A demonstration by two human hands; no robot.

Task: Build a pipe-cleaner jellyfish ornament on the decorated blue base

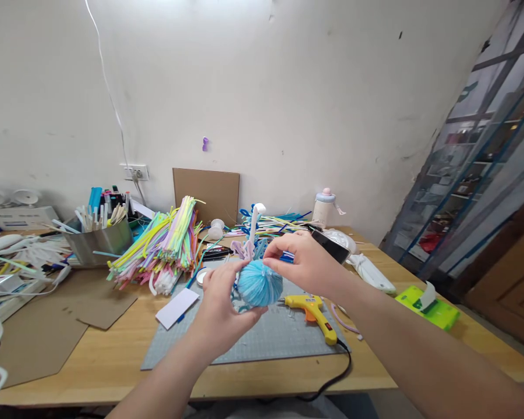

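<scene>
A round blue ball [260, 284], wound in strands like yarn or pipe cleaner, is held above the grey cutting mat [262, 343]. My left hand [225, 305] curls around its left side and underside, with the thumb along the bottom. My right hand [303, 259] is at the top right of the ball, thumb and fingertips drawn together in a pinch; what lies between them is too small to tell. Just behind the ball rises a white stem with a curved top [255, 221], with lilac and blue fuzzy pieces around its lower part.
A yellow glue gun [314, 314] lies on the mat's right, its black cord running off the front edge. A white card [177, 307] and a bundle of coloured pipe cleaners [170, 244] are at left. Further right are a phone [329, 244] and a green tape dispenser [428, 308].
</scene>
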